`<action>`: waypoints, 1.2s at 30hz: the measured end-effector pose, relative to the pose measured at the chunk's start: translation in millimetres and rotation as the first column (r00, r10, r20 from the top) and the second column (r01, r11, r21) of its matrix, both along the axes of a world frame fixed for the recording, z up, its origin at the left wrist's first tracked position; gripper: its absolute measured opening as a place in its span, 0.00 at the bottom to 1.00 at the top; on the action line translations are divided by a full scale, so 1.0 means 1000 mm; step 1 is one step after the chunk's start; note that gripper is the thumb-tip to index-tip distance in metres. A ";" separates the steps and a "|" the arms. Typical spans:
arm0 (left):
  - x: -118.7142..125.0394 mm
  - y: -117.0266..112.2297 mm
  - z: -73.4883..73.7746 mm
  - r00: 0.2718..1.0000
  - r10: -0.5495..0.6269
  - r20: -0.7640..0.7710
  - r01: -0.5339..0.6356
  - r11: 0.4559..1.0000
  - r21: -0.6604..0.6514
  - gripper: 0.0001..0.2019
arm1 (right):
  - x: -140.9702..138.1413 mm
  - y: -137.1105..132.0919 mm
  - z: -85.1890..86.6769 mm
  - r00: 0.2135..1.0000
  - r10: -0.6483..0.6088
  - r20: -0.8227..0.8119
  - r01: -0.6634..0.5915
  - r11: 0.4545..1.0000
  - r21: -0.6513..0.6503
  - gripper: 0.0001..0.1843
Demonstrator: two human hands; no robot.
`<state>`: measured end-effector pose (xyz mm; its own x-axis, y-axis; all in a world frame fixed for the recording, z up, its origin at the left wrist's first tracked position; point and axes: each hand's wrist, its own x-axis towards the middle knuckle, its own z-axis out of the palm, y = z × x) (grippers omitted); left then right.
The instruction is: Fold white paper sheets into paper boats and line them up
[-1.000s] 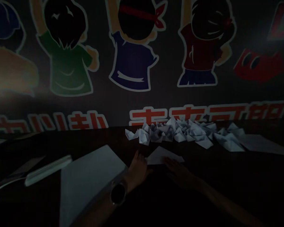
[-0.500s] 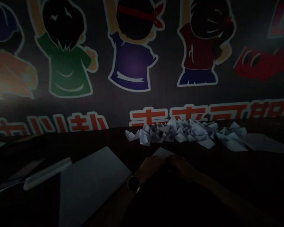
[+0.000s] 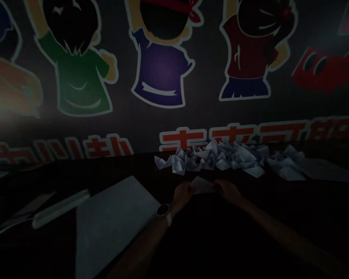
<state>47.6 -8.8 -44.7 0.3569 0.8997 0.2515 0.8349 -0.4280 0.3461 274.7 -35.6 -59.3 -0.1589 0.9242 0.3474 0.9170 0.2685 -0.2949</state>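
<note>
The scene is very dark. A small folded white paper sits between my two hands above the dark table. My left hand, with a watch on its wrist, has its fingers closed on the paper's left end. My right hand pinches the paper's right end. Just beyond them lies a heap of several folded white paper boats.
A stack of white sheets lies at the left front. Further left are a long pale flat object and thin strips. A loose sheet lies at the right. A wall with cartoon figures and red characters rises behind the table.
Both hands went from lying flat on the paper to closing on its ends and lifting it slightly away from me. The paper now looks smaller, folded up.
</note>
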 end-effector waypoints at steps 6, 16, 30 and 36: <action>0.002 0.004 0.005 0.997 -0.005 -0.078 0.007 1.000 0.016 0.10 | -0.004 0.003 0.002 1.000 0.013 0.021 -0.014 0.999 0.029 0.13; 0.003 -0.001 0.008 0.976 -0.039 -0.213 0.062 0.993 0.104 0.10 | -0.005 0.007 0.002 0.998 -0.009 0.055 0.009 1.000 -0.003 0.09; 0.027 -0.010 0.007 0.865 -0.264 -0.427 0.416 0.854 0.313 0.15 | -0.005 0.018 -0.004 0.963 -0.071 0.259 0.055 0.996 0.068 0.10; 0.029 -0.029 -0.012 0.836 -0.475 -0.275 0.539 0.805 0.246 0.25 | -0.002 0.017 -0.003 0.958 -0.070 0.276 0.050 0.996 0.080 0.10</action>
<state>76.9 -38.1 -57.1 0.8096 0.4660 0.3569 0.5032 -0.8640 -0.0134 272.6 -18.5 -62.3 -0.2035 0.9096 0.3624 0.9752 0.2212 -0.0076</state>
